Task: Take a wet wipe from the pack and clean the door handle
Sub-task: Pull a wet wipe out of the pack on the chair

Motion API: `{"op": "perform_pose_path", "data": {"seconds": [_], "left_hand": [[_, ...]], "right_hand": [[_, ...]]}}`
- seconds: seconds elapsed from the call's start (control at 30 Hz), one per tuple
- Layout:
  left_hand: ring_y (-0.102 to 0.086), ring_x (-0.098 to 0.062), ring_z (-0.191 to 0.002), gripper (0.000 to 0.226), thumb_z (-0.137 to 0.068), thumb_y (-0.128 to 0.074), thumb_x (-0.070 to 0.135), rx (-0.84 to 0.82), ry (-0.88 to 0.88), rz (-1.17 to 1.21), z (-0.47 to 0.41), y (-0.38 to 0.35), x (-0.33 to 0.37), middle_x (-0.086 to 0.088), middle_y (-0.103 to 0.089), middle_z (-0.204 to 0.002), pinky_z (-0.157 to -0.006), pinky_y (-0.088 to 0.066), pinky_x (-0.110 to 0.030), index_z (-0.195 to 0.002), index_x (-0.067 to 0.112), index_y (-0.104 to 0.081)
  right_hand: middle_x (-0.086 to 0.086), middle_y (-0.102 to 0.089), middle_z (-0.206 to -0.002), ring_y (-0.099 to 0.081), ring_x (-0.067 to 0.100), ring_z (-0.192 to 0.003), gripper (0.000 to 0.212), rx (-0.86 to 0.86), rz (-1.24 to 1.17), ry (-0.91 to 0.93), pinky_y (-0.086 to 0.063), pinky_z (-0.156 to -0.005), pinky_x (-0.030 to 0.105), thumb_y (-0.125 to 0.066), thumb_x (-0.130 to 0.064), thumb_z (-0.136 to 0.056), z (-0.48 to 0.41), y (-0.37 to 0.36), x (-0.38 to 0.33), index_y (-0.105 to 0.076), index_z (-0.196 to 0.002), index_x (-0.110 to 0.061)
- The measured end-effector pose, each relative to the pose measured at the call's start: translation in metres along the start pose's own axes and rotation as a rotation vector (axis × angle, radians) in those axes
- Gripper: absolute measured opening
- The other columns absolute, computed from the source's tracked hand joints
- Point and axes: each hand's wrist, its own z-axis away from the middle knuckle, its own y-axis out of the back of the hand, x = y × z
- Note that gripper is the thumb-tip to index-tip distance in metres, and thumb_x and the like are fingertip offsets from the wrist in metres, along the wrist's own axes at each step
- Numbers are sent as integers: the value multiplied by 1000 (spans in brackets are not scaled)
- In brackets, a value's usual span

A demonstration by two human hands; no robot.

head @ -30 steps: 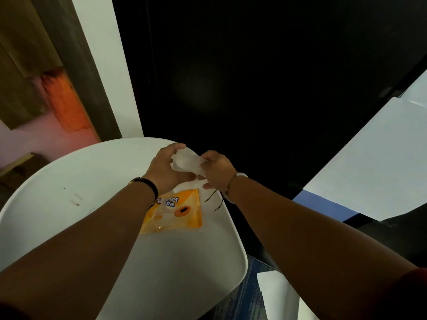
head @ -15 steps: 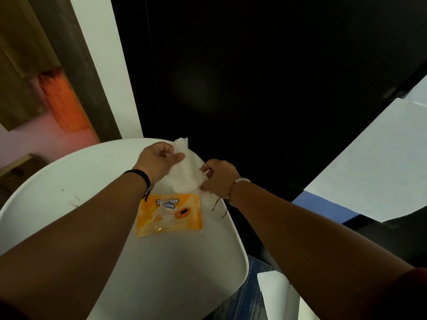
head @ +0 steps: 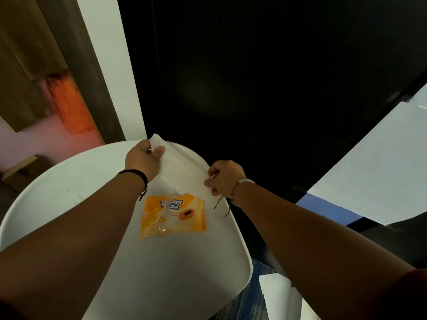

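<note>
The first part of the task looked done: a white wet wipe [head: 182,167] was out of the pack and stretched open between the two hands. The left hand [head: 144,158] pinched its far upper corner between thumb and fingers, and the right hand [head: 225,177] gripped the opposite edge, lower and to the right, so the sheet hung spread and slightly slack above the far part of the desk [head: 69,181]. Both hands were closed on the wipe, neither of them free.

The orange wet wipe pack [head: 173,214] lay flat on the desk just below the wipe, between the two forearms; whether its flap was resealed could not be told. What remained, by this judgement, was the whole cleaning part: carrying the wipe to the door handle and rubbing it. No handle showed anywhere in the head view, so its place could not be stated.

The desk was a white, rounded surface with a few small dark marks near its left side. Behind it stood a broad black panel [head: 265,77], possibly a door, too dark for detail. A white strip of wall [head: 111,65] ran beside it on the left, with wood-toned boards and an orange patch [head: 69,105] further left. White sheets [head: 369,169] lay to the right over a blue surface, and patterned blue flooring showed below the desk edge.
</note>
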Motion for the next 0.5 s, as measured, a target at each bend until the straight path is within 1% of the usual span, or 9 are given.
{"op": "perform_pose_path", "data": {"seconds": [0.07,0.13,0.17,0.2,0.27,0.33,0.4,0.43,0.5], "left_hand": [[-57,-37,-98,38,-93,-51,36,18,-7,6,2,3,-2,-17,-63,-104,-95,-46,-47,-114,6,-59],[-58,-36,-93,36,-90,-55,40,15,-8,23,3,6,-3,-16,-63,-99,-91,-49,-45,-104,8,-60],[-57,-34,-88,33,-88,-57,42,-8,8,71,4,8,-2,-14,-62,-94,-85,-49,-42,-96,10,-60],[-56,-31,-84,31,-86,-59,43,-59,35,139,6,10,0,-11,-61,-90,-78,-49,-38,-90,12,-59],[-56,-24,-82,24,-87,-61,39,-244,115,309,14,11,7,-7,-63,-88,-72,-50,-32,-85,15,-62],[-62,-20,-85,6,-89,-61,19,-424,166,463,21,10,15,-5,-67,-90,-72,-56,-26,-85,16,-65],[-64,-20,-85,12,-87,-60,3,-528,137,491,25,7,20,-8,-67,-93,-66,-58,-18,-86,13,-67],[-64,-21,-84,13,-85,-61,1,-540,112,467,25,5,22,-10,-68,-94,-67,-58,-18,-87,12,-67],[-64,-23,-80,12,-81,-68,3,-512,67,370,28,3,26,-14,-68,-94,-72,-57,-24,-92,9,-68]], "right_hand": [[2,-59,-60,-62,12,-48,21,27,-33,-7,-56,-53,22,-69,-13,-80,0,0,-1,-52,-68,-17],[0,-57,-54,-57,6,-43,23,32,-76,-17,-51,-44,15,-65,-17,-83,1,0,0,-51,-65,-18],[0,-57,-55,-56,6,-44,21,34,-83,-17,-52,-45,16,-63,-20,-85,2,1,-1,-53,-67,-17],[1,-58,-57,-57,8,-47,20,39,-67,-14,-55,-51,21,-61,-23,-87,3,1,-1,-57,-70,-15],[6,-62,-72,-61,17,-67,22,29,95,7,-55,-71,31,-55,-28,-89,2,2,-2,-64,-84,-9],[11,-64,-98,-60,23,-92,27,23,265,39,-49,-83,33,-53,-29,-90,2,1,-4,-64,-104,-9],[11,-58,-117,-56,27,-105,35,76,237,93,-47,-88,34,-59,-29,-85,2,0,-6,-58,-117,-15],[10,-57,-118,-56,27,-105,38,118,177,129,-46,-88,34,-62,-28,-82,2,-1,-8,-57,-118,-16],[5,-61,-99,-57,23,-90,31,175,8,189,-48,-80,32,-64,-24,-81,4,-1,-15,-59,-109,-13]]}}
